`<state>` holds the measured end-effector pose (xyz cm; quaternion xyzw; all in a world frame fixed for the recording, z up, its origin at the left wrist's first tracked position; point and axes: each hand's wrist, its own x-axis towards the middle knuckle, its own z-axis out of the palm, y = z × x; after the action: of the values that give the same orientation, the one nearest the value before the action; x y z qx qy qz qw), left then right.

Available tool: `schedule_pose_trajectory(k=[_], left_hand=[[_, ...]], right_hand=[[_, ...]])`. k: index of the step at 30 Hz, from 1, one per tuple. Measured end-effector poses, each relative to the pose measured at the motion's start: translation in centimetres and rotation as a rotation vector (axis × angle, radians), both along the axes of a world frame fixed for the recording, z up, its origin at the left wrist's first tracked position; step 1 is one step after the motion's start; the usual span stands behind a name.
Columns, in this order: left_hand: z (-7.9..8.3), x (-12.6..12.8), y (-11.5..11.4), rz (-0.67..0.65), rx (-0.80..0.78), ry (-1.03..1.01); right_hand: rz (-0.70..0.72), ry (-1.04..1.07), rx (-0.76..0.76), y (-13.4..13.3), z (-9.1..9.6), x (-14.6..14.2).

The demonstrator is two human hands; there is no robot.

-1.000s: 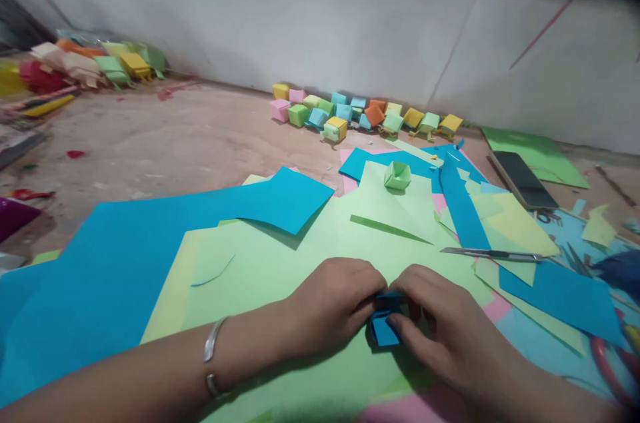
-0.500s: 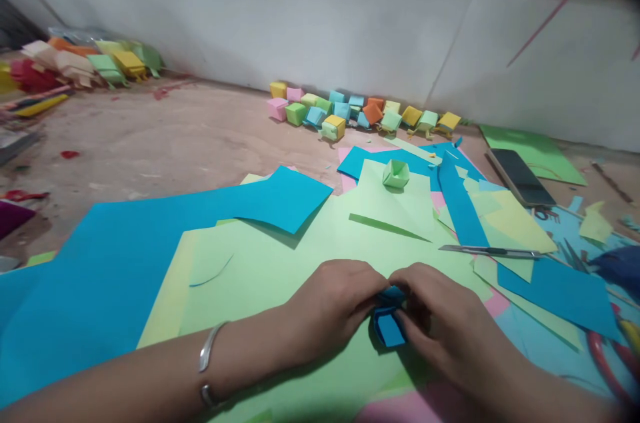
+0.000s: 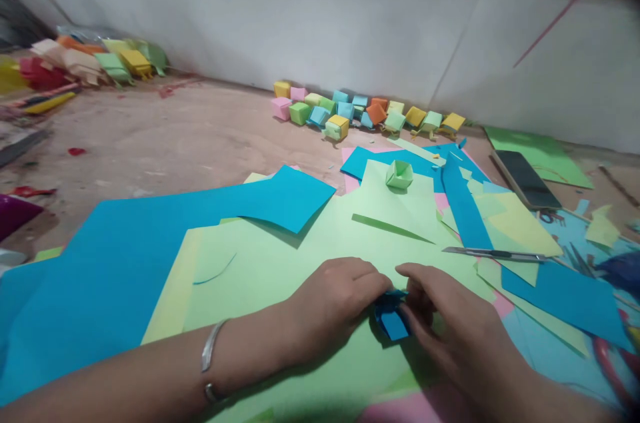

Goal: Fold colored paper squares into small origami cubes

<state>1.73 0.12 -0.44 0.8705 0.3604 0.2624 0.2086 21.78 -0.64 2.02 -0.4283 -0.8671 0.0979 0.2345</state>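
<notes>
A small folded blue paper box [image 3: 394, 322] is between my two hands, low in the middle of the view. My left hand [image 3: 340, 300] pinches its left and back side, fingertips partly hidden. My right hand [image 3: 445, 320] grips its right edge with the thumb, while the index finger is lifted a little above it. Under both hands lies a large light green paper sheet [image 3: 280, 276]. Farther back, a small light green paper box [image 3: 399, 174] stands on a piece of green paper.
A craft knife [image 3: 495, 254] lies on paper scraps at right, with a phone [image 3: 526, 178] behind it. Large blue paper [image 3: 115, 263] spreads to the left. Several small coloured paper boxes [image 3: 345, 110] line the wall. Scissors' red handles [image 3: 613, 366] show at lower right.
My right index finger has lifted and moved slightly away from the blue paper box. The box has tilted a little. The whole view has shifted slightly.
</notes>
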Motion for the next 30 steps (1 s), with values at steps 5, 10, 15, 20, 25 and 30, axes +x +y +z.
schedule_pose_trajectory(k=[5, 10, 15, 20, 25, 30], left_hand=[[0.1, 0.2, -0.1, -0.014, 0.038, 0.031], [0.1, 0.7, -0.1, 0.003, -0.049, -0.059], [0.4, 1.2, 0.3, 0.076, -0.181, -0.121], [0.1, 1.3, 0.8, 0.107, -0.263, -0.185], [-0.1, 1.1, 0.7, 0.168, -0.226, -0.298], [-0.1, 1.0, 0.6, 0.116, -0.272, -0.33]], right_hand=[[-0.008, -0.033, 0.08, -0.2, -0.3, 0.1], [-0.021, -0.215, -0.029, 1.2, 0.1, 0.0], [0.049, -0.444, -0.155, 2.7, 0.7, -1.2], [0.101, -0.641, -0.064, 2.8, 1.8, -2.5], [0.104, -0.608, -0.079, 3.0, 2.4, -3.8], [0.098, -0.744, -0.168, 3.8, 2.2, -4.8]])
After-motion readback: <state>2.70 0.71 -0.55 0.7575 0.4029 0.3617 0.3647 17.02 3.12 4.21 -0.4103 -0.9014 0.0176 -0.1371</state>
